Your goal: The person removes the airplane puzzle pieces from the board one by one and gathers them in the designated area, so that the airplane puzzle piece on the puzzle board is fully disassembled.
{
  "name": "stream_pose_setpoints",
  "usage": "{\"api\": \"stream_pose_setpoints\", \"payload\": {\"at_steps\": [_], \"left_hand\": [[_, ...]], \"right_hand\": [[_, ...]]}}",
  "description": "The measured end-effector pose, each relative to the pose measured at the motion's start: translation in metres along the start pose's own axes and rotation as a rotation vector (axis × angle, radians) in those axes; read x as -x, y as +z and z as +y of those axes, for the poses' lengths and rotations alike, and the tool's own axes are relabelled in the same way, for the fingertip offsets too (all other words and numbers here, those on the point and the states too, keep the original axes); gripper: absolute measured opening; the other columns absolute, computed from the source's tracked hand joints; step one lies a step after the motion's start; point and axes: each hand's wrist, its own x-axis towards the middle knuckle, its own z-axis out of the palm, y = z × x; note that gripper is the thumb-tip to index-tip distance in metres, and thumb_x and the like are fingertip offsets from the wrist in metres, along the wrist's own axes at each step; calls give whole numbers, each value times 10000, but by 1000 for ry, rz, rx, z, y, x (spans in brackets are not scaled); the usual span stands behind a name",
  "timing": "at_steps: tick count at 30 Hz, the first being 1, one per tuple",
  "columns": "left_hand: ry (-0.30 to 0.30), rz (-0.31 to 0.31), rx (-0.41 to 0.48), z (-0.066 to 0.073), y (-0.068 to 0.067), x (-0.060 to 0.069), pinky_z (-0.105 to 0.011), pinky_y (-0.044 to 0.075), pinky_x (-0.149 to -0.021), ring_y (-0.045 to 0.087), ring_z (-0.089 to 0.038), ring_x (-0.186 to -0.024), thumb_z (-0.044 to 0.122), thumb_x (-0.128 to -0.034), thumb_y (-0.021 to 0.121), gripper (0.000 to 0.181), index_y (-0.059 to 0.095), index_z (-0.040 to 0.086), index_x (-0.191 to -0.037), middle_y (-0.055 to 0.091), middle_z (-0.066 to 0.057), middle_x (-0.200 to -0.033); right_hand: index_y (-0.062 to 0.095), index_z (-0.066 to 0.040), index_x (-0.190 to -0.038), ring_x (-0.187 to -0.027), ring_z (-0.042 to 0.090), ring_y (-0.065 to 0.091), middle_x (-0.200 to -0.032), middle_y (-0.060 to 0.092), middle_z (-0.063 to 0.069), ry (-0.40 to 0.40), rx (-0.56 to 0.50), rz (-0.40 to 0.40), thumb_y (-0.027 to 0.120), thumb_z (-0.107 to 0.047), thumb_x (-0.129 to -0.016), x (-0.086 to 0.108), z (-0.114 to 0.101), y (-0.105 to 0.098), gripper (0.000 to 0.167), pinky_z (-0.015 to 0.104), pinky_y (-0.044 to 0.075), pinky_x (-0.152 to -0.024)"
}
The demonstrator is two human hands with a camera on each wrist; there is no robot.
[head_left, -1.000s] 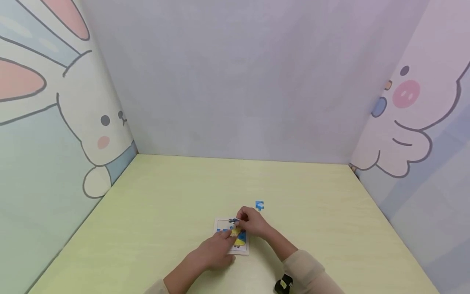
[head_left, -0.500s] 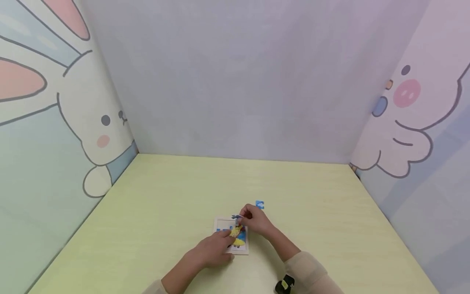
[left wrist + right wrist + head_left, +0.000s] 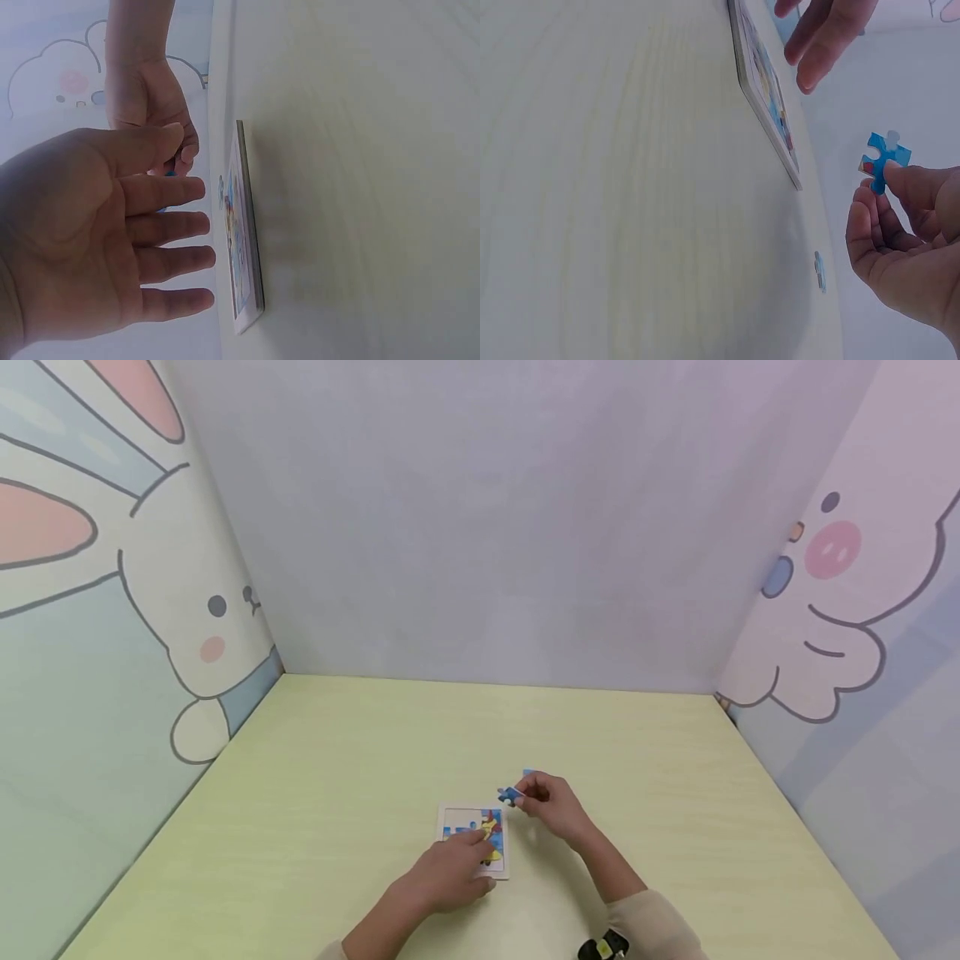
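Observation:
My right hand [image 3: 555,810] pinches a blue jigsaw piece [image 3: 887,157] with a small red patch between thumb and fingertips. It holds the piece up off the table, just right of the puzzle board's far right corner. The puzzle board [image 3: 465,817], a white-framed tray, is partly filled with blue, yellow and red pieces; its upper left shows bare backing. Over the board's lower left lies my left hand [image 3: 452,870], fingers straight and hiding part of the picture. In the left wrist view the left fingers [image 3: 172,262] look extended beside the board, holding nothing.
Another blue jigsaw piece [image 3: 820,271] lies on the table behind the right hand, mostly covered in the head view. A black object [image 3: 603,947] with a yellow-green patch is beside the right sleeve. Cartoon-printed walls [image 3: 495,527] enclose the pale yellow table [image 3: 360,735].
My right hand has moved away from the board to the right, carrying the jigsaw piece with it. The left hand has shifted slightly right over the board.

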Motion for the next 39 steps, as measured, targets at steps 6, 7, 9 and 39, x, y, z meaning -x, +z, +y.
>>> {"api": "stream_pose_setpoints", "payload": {"at_steps": [6, 7, 9, 39], "left_hand": [[0, -6, 5, 3, 11, -4, -440, 493, -983, 513, -255, -1292, 339, -921, 696, 433, 669, 103, -1284, 570, -79, -1393], [-3, -13, 3, 2, 12, -5, -440, 485, -996, 507, -261, -1299, 338, -923, 694, 439, 664, 101, -1291, 563, -80, -1401], [-4, -24, -7, 1, 14, -6, -429, 467, -1023, 498, -268, -1311, 337, -922, 696, 451, 654, 101, -1304, 554, -81, -1412], [-8, -39, -33, -3, 19, -4, -442, 450, -1040, 465, -292, -1349, 327, -906, 703, 493, 623, 116, -1344, 522, -73, -1453]], "right_hand": [[662, 60, -1028, -753, 156, 548, -893, 683, 106, 24, -10, 26, 641, -31, -962, 0, 4, -10, 115, 258, 497, -682], [661, 66, -1037, -759, 156, 551, -897, 685, 106, 27, -11, 30, 639, -36, -964, 0, 4, -12, 128, 255, 497, -682], [659, 74, -1055, -767, 155, 562, -898, 687, 101, 34, -8, 40, 638, -45, -968, 0, 5, -16, 149, 260, 503, -680], [691, 69, -1003, -721, 158, 525, -826, 668, 57, 165, 241, 201, 631, -34, -941, -21, 46, -86, 134, 274, 435, -617]]}}
